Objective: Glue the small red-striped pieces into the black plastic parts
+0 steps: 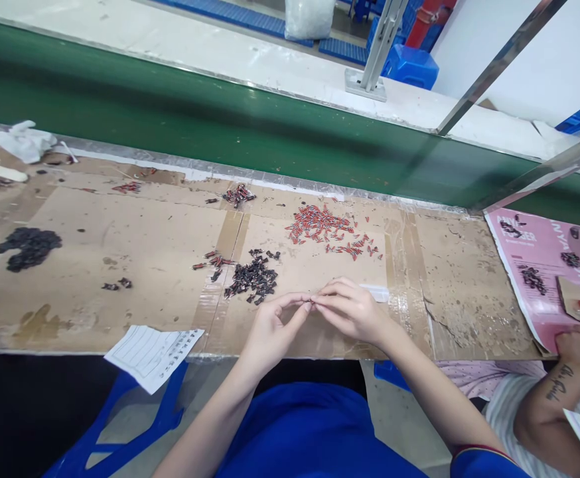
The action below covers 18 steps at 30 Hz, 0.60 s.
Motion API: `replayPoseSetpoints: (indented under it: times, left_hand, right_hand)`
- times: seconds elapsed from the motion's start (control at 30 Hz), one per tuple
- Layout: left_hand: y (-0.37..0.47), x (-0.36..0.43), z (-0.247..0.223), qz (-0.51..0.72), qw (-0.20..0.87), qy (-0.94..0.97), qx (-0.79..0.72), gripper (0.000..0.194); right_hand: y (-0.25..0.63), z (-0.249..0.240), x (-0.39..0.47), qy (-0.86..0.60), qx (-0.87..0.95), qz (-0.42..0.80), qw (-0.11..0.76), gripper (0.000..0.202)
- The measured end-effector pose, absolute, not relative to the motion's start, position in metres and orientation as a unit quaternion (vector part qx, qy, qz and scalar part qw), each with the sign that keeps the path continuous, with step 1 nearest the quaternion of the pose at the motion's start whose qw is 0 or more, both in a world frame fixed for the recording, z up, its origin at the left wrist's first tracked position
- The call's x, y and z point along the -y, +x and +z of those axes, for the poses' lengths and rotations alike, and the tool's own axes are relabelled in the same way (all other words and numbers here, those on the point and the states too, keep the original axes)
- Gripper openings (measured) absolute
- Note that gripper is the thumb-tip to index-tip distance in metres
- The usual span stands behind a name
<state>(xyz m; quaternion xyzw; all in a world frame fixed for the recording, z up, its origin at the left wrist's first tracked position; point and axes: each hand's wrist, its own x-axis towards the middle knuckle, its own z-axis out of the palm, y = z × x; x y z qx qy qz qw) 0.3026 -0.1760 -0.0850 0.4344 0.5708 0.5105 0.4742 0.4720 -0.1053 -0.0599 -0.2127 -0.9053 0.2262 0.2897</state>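
My left hand (280, 325) and my right hand (347, 307) meet over the front of the cardboard-covered bench. Their fingertips are pinched together around a tiny dark part (310, 301), mostly hidden by the fingers. Just beyond my left hand lies a heap of small black parts (253, 277). A few joined red-and-black pieces (214, 259) sit at its left edge. Further back, in front of my right hand, small red parts with metallic bits (320, 222) are spread in a loose pile. A clear plastic strip (375, 293) lies beside my right hand.
A small cluster of red-and-black pieces (239, 194) lies near the green belt (250, 133). Black parts (28, 247) are heaped at the left. A paper sheet (154, 352) overhangs the front edge. On the right, a co-worker's arm (559, 392) rests by a pink sheet (529, 265).
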Motion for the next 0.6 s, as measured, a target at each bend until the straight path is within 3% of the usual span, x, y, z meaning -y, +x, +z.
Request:
replayPoseSetpoints:
  times: [0.1,0.27,0.43,0.6]
  left_hand:
    - [0.306,0.176,-0.080,0.520,0.470,0.431,-0.568,0.020]
    - [0.311,0.178,-0.070,0.521,0.469,0.425,-0.573,0.018]
    - [0.311,0.179,-0.069,0.524,0.484,0.400,-0.576,0.018]
    - [0.303,0.179,-0.071,0.499,0.566,0.366,-0.544,0.023]
  right_hand:
    - [0.468,-0.061,0.115,-0.337,0.793,0.373,0.343,0.014]
    - [0.464,-0.061,0.128,-0.441,0.577,0.596,0.342,0.013]
    - [0.462,-0.066,0.131,-0.432,0.522,0.640,0.363,0.016]
    - [0.459,-0.070,0.135,-0.413,0.575,0.611,0.355,0.019]
